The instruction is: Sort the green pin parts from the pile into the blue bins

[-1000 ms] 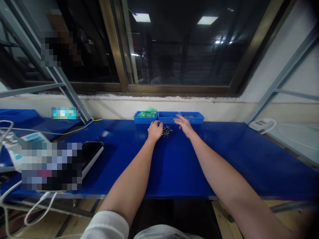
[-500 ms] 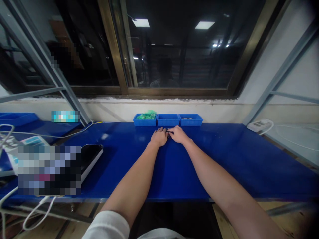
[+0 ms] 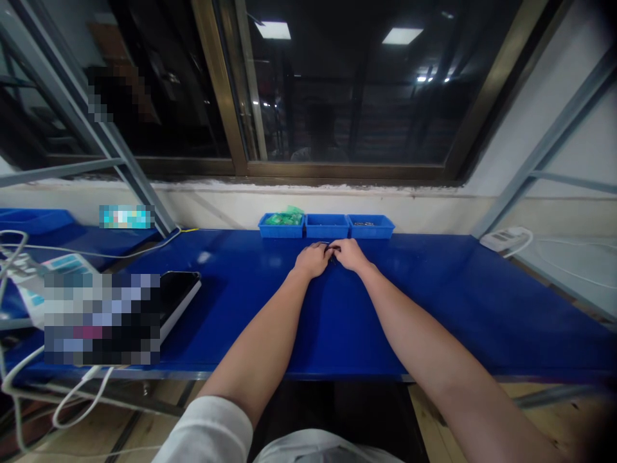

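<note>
My left hand [image 3: 313, 259] and my right hand [image 3: 351, 255] meet over the far half of the blue table, just in front of the row of bins. Between them is a small dark thing [image 3: 332, 258], mostly covered by the fingers and too small to name. My right thumb and fingers pinch at it. The left fingers are curled in towards it from the other side, their tips partly hidden.
Behind the hands stand blue bins: one with green plastic bags [image 3: 284, 219], a middle bin [image 3: 327, 230], and one with small metal parts [image 3: 363, 224]. A dark-screened device [image 3: 177, 290] lies left on the blue table [image 3: 241, 289]. A power strip [image 3: 506, 238] sits right.
My left fingers, spread flatter before, are now curled towards the right hand. The hands are closer together around the small dark thing. The view has shifted slightly.
</note>
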{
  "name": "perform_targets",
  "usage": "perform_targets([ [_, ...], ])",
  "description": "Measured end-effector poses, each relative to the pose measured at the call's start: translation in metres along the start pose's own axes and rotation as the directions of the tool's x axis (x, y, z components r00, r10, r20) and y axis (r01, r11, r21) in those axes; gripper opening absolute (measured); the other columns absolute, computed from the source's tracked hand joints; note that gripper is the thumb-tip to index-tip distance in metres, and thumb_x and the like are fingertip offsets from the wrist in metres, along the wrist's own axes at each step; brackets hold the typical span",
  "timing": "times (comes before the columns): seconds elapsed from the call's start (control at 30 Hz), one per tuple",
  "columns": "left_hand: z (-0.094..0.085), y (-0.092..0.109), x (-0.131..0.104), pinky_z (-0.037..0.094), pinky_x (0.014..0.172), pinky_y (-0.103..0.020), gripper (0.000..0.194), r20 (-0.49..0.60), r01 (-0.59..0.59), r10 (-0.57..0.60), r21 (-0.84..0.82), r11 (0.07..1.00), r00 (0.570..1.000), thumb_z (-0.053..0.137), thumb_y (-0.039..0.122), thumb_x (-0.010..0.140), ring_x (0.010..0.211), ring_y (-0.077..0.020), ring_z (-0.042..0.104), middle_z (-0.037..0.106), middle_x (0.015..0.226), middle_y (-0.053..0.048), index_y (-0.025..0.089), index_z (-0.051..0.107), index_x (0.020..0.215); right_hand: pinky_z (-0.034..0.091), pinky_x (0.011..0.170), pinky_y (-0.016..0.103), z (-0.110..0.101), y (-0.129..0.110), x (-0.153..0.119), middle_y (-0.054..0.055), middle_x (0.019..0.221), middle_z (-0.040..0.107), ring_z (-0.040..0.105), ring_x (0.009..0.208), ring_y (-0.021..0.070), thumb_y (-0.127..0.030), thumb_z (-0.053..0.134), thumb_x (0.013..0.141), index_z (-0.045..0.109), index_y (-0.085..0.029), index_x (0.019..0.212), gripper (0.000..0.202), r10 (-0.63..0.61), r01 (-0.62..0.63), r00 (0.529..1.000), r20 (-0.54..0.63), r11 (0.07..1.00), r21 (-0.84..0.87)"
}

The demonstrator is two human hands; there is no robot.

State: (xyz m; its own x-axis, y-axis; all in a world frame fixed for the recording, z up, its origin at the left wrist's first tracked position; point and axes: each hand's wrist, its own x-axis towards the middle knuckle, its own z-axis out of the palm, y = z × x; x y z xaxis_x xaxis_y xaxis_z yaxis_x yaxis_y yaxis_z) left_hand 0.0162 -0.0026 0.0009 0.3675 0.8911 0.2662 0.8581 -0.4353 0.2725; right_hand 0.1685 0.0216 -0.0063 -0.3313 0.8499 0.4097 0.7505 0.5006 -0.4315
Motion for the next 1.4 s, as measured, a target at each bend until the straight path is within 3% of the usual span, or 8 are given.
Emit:
perform_targets([
  [0.17, 0.004, -0.002, 0.002, 0.038, 0.095, -0.035, 0.048, -0.007, 0.045, -0.045, -0.029, 0.999, 0.999, 0.025, 0.047, 0.091, 0.115, -0.0237, 0.05, 0.05, 0.129, -0.011, 0.02, 0.05, 0.122, 0.048, 0.078, 0.024, 0.003, 0.004, 0.0, 0.004, 0.086, 0.071, 0.065, 0.08, 0.0153, -0.008, 0.052, 0.073, 0.07, -0.02, 0.093, 0.029, 0.034, -0.028, 0.998, -0.052, 0.993, 0.111],
  [0.3, 0.006, -0.004, 0.003, 0.036, 0.098, -0.035, 0.047, -0.088, 0.057, -0.063, -0.07, 0.996, 0.994, 0.031, 0.046, 0.09, 0.117, -0.0235, 0.048, 0.047, 0.132, -0.012, 0.019, 0.049, 0.124, 0.05, 0.076, 0.024, 0.004, 0.003, 0.001, 0.006, 0.091, 0.07, 0.065, 0.076, 0.0146, -0.008, 0.053, 0.07, 0.067, -0.017, 0.099, 0.034, 0.058, -0.023, 0.99, -0.132, 0.968, 0.251],
  [0.53, -0.002, -0.001, 0.004, 0.041, 0.092, -0.028, 0.032, -0.217, -0.049, 0.013, -0.162, 0.986, 0.976, 0.035, 0.03, 0.09, 0.096, -0.0161, 0.057, 0.06, 0.104, -0.006, 0.02, 0.064, 0.101, 0.049, 0.066, 0.027, -0.002, -0.007, 0.0, 0.003, 0.067, 0.067, 0.061, 0.062, 0.0146, -0.018, 0.06, 0.066, 0.064, -0.014, 0.102, 0.036, 0.118, -0.026, 0.974, -0.192, 0.906, 0.423],
  [0.77, -0.004, -0.005, 0.005, 0.043, 0.088, -0.026, 0.029, -0.246, -0.096, 0.035, -0.242, 0.966, 0.969, 0.041, 0.023, 0.087, 0.092, -0.0153, 0.059, 0.064, 0.098, -0.004, 0.02, 0.064, 0.104, 0.047, 0.057, 0.027, -0.006, -0.007, 0.004, 0.005, 0.069, 0.065, 0.058, 0.056, 0.0137, -0.034, 0.069, 0.06, 0.062, -0.012, 0.088, 0.036, 0.251, -0.084, 0.953, -0.172, 0.762, 0.642],
  [0.93, -0.009, -0.006, 0.004, 0.043, 0.088, -0.025, 0.03, -0.231, -0.062, -0.002, -0.272, 0.96, 0.973, 0.042, 0.019, 0.085, 0.092, -0.0153, 0.06, 0.068, 0.099, -0.003, 0.02, 0.066, 0.104, 0.048, 0.06, 0.028, -0.004, -0.005, 0.005, 0.007, 0.077, 0.066, 0.06, 0.064, 0.0152, -0.041, 0.069, 0.06, 0.062, -0.014, 0.083, 0.037, 0.266, -0.082, 0.946, -0.184, 0.749, 0.657],
  [1.17, -0.016, -0.004, 0.0, 0.045, 0.087, -0.025, 0.028, -0.159, -0.03, -0.027, -0.348, 0.937, 0.987, 0.047, 0.02, 0.083, 0.094, -0.0168, 0.062, 0.07, 0.099, 0.0, 0.023, 0.068, 0.101, 0.043, 0.052, 0.024, -0.006, -0.006, 0.001, 0.002, 0.062, 0.063, 0.059, 0.062, 0.0157, -0.045, 0.067, 0.061, 0.062, -0.016, 0.071, 0.031, 0.22, -0.131, 0.975, -0.03, 0.678, 0.723],
  [1.27, -0.017, -0.002, -0.001, 0.046, 0.088, -0.027, 0.03, -0.134, -0.007, -0.051, -0.403, 0.915, 0.99, 0.05, 0.024, 0.082, 0.092, -0.0165, 0.062, 0.07, 0.098, 0.0, 0.022, 0.063, 0.109, 0.042, 0.05, 0.024, -0.009, -0.005, 0.0, 0.002, 0.058, 0.062, 0.057, 0.056, 0.0139, -0.047, 0.064, 0.064, 0.062, -0.016, 0.067, 0.032, 0.249, -0.134, 0.967, -0.049, 0.666, 0.733],
  [1.4, -0.016, -0.006, 0.0, 0.046, 0.088, -0.026, 0.037, -0.227, 0.05, -0.172, -0.46, 0.886, 0.959, 0.053, 0.03, 0.081, 0.093, -0.0157, 0.062, 0.067, 0.106, -0.005, 0.016, 0.058, 0.115, 0.04, 0.049, 0.024, -0.009, 0.001, -0.001, 0.0, 0.05, 0.057, 0.052, 0.048, 0.012, -0.05, 0.06, 0.068, 0.059, -0.016, 0.059, 0.035, 0.297, -0.158, 0.952, -0.071, 0.678, 0.718],
])
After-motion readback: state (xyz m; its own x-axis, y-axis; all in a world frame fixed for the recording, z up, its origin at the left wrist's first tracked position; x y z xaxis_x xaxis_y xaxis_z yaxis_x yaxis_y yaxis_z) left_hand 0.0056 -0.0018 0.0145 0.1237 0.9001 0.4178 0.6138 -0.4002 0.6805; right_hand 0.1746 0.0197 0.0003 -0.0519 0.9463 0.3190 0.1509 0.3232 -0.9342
